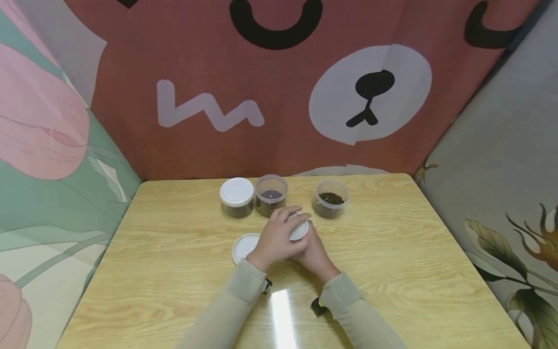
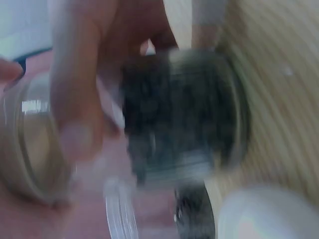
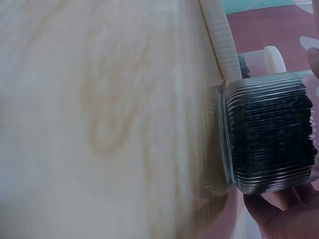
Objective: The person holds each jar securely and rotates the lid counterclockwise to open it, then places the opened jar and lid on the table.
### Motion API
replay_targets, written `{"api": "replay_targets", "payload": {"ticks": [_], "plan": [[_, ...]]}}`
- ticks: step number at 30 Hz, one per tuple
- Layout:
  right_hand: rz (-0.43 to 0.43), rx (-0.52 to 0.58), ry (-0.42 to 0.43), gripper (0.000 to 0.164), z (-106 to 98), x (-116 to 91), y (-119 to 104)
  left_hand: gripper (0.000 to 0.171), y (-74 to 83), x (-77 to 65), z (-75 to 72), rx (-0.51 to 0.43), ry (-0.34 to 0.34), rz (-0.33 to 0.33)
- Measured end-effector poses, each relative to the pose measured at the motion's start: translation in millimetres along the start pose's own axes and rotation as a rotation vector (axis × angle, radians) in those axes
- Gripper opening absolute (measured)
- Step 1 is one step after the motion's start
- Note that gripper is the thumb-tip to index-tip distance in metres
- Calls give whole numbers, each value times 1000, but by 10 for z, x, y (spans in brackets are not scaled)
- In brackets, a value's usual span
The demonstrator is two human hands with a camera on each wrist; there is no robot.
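Both hands are around a clear ribbed jar [image 3: 271, 134] with dark granular contents, between my forearms in the head view. My left hand [image 1: 276, 238] lies over its top, with fingers and thumb curled round the rim of a white lid [image 1: 299, 230]. From the right side, my right hand [image 1: 315, 253] grips the jar's wall; its fingers also show against the jar in the right wrist view. The jar's base is right at the table top. Partly hidden by my left hand and wrist, a second white lid [image 1: 244, 246] lies flat on the wood.
Along the back of the table [image 1: 174, 271] stand a jar with a white lid [image 1: 237, 194], an uncovered jar [image 1: 271, 194] with dark contents, and, farther right, an uncovered jar [image 1: 330, 199] of brown grains. A printed fabric wall [image 1: 279, 145] rises behind the table.
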State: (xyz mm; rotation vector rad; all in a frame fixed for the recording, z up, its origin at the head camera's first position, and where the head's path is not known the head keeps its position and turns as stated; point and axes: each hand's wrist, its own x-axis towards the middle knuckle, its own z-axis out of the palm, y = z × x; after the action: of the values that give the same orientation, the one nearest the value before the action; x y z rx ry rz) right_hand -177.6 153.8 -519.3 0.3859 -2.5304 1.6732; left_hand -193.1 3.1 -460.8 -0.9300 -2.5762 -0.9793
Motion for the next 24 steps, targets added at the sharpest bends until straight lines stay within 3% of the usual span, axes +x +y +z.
{"api": "replay_targets", "payload": {"ticks": [3, 6, 10, 15, 24], "plan": [[26, 28, -6, 89, -15, -7, -11, 58, -45, -7, -71, -54, -82, 48], [52, 45, -11, 86, -16, -15, -18, 59, -53, -14, -84, -74, -99, 44], [11, 10, -16, 85, -2, -10, 15, 58, -7, -26, -63, -54, -64, -11], [-39, -31, 5, 89, 2, -2, 11, 54, 115, -17, -52, 64, 0, -82], [61, 20, 10, 92, 10, -11, -21, 51, 189, 18, -18, 173, 125, -138]]}}
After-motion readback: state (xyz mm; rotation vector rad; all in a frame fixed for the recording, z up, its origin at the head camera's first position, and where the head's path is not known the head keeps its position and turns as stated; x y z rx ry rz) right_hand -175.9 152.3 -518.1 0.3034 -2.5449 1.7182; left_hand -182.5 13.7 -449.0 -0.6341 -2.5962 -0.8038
